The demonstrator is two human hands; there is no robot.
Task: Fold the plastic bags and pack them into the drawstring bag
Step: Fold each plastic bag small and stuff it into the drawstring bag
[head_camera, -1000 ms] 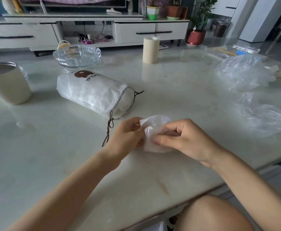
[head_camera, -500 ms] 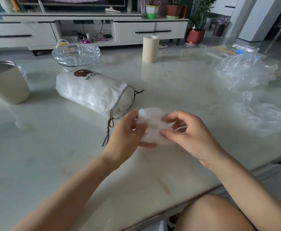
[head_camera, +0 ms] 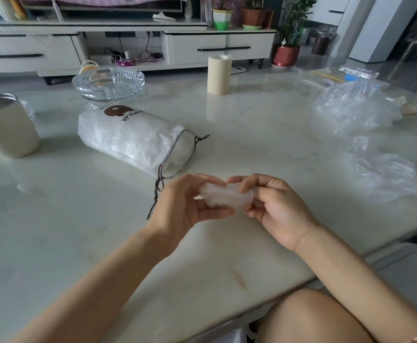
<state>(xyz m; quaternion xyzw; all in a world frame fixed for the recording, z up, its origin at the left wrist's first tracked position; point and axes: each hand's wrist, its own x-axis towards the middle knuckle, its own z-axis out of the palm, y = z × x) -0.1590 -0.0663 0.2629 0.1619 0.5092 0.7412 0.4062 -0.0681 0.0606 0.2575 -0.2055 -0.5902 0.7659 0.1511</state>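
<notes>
Both grips are on one folded plastic bag (head_camera: 223, 195), held over the bench (head_camera: 54, 231).
Left hand (head_camera: 187, 206) and right hand (head_camera: 274, 206) each pinch one end; its long axis runs left-right. Drawstring bag (head_camera: 133, 139) lies on its side just beyond, mouth pointing near-right toward the hands. Loose plastic bags (head_camera: 356, 107) lie far right.

Two hands in play: the left hand (head_camera: 185, 206) and the right hand (head_camera: 274, 206). Between them, one folded plastic bag (head_camera: 224, 196). That makes three plastic bags in all, counting two loose ones on the right: a far loose bag (head_camera: 356, 107) and a near loose bag (head_camera: 380, 174). One drawstring bag (head_camera: 133, 137), left of centre. One glass ashtray (head_camera: 108, 82) far left, one tumbler (head_camera: 7, 127) at the left edge, one beige roll (head_camera: 219, 74) far centre. Far back, three potted plants: green pot (head_camera: 222, 19), brown pot (head_camera: 252, 17), red pot (head_camera: 285, 55).
</notes>
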